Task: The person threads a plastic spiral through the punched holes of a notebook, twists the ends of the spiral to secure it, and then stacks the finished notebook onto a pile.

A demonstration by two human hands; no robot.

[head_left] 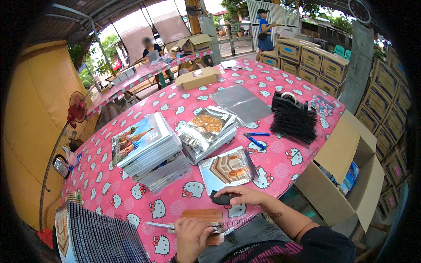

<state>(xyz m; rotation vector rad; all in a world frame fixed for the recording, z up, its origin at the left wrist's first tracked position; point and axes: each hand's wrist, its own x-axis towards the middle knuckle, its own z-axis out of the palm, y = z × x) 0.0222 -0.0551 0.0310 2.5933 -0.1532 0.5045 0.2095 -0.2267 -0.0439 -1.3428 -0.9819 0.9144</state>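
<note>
My left hand (193,236) is closed on a thin notebook (160,225), seen nearly edge-on over a brown wooden board (201,214) at the table's near edge. From beside that hand a dark spiral binding coil (252,219) stretches right, over my lap. My right hand (241,195) lies a little farther out, its fingers curled over a black rounded object (220,198) whose kind I cannot make out. Just beyond it is a small pile of notebooks (226,168) with a building on the cover. Blue-handled cutting pliers (255,140) lie past that pile.
Notebook stacks (149,144) (208,127) stand mid-table; coil-bound notebooks (103,232) fill the near left. Black coils (294,125), a tape dispenser (285,103) and clear sheets (243,103) lie farther right. An open carton (368,188) stands right of the table. Two people are farther off.
</note>
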